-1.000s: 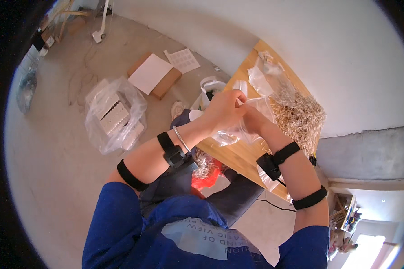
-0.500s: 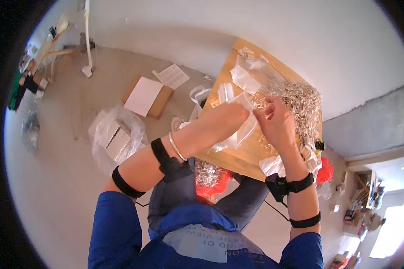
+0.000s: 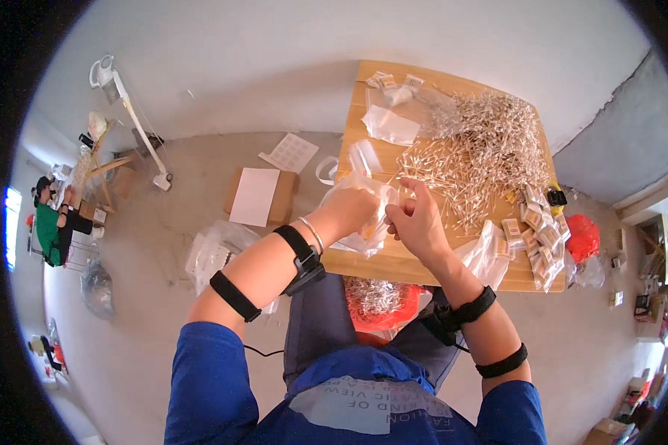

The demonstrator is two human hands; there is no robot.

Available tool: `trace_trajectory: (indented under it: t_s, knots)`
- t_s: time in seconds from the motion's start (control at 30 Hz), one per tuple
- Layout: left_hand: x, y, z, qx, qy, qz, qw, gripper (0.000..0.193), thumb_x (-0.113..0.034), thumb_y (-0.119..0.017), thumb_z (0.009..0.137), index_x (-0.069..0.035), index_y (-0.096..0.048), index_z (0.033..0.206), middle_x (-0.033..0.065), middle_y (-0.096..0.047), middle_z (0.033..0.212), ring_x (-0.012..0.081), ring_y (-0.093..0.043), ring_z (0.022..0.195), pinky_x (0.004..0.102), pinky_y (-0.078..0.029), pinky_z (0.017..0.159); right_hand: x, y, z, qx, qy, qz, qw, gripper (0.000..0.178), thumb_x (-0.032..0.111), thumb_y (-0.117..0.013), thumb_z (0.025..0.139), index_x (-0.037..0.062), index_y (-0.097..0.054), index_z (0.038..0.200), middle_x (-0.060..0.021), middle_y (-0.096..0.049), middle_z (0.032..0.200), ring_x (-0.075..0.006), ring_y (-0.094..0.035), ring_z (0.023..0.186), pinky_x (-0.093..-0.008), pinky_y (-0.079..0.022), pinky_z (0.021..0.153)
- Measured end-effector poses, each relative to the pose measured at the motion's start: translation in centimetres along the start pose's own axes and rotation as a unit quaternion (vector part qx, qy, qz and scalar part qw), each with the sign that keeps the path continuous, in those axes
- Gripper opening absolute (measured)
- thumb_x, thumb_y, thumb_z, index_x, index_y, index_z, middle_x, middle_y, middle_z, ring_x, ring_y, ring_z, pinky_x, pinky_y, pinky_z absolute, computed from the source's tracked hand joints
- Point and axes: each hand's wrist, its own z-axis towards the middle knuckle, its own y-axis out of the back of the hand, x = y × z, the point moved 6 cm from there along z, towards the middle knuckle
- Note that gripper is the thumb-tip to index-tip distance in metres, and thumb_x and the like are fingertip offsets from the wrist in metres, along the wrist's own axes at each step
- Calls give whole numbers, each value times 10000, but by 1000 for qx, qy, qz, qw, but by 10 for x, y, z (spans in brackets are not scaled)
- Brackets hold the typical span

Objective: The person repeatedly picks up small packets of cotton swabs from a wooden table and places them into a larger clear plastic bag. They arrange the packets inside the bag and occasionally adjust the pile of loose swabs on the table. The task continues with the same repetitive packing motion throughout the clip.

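A clear plastic bag is stretched between my hands above the near left part of the wooden table. My left hand is curled and appears to be inside the bag, its fingertips hidden by plastic. At the bag's right edge, my right hand pinches with the thumb and curled fingers, while its index finger points away. Beyond that hand spreads a large heap of thin pale sticks that look like cotton swabs.
Small filled packets lie at the table's right side, beside a white plastic bag. A red bag of similar sticks sits between my legs. On the floor to the left is a cardboard box. A person in green is far left.
My view has turned, so the table sits more squarely ahead and the person at far left shows more. My left hand has gone deeper into the bag; the right has lowered against its edge.
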Motion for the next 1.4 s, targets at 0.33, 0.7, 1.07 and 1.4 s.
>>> trace_trajectory:
  t_s: [0.33,0.7,1.07,1.4]
  knots:
    - [30,-45,32,-2,-7,-137,991,152,-137,-488,862,-58,-614,894,148,-660,850,301,-651,809,381,-495,724,29,-7,0,11,49,136,989,445,37,-561,871,1,-406,1286,-50,-585,682,-87,-518,560,-225,-411,480]
    - [1,-3,16,18,72,-143,987,189,-75,-525,814,3,-654,928,219,-664,941,357,-652,863,406,-508,760,9,-6,-41,24,-76,-113,990,393,336,-664,853,-51,-617,810,-95,-611,594,-129,-581,549,-292,-466,498]
    - [8,-41,38,201,-66,-45,976,152,-80,-668,688,8,-592,786,119,-625,729,148,-544,654,345,-439,570,20,-62,-43,-18,106,-111,988,248,185,-586,847,-16,-562,704,-251,-578,627,-425,-593,581,-471,-470,533]
    - [27,-28,19,189,48,-210,958,216,0,-679,675,-40,-502,791,30,-523,758,127,-500,728,292,-418,572,21,-62,-36,45,132,40,989,195,165,-553,869,-20,-535,811,-269,-611,700,-451,-608,656,-508,-494,615]
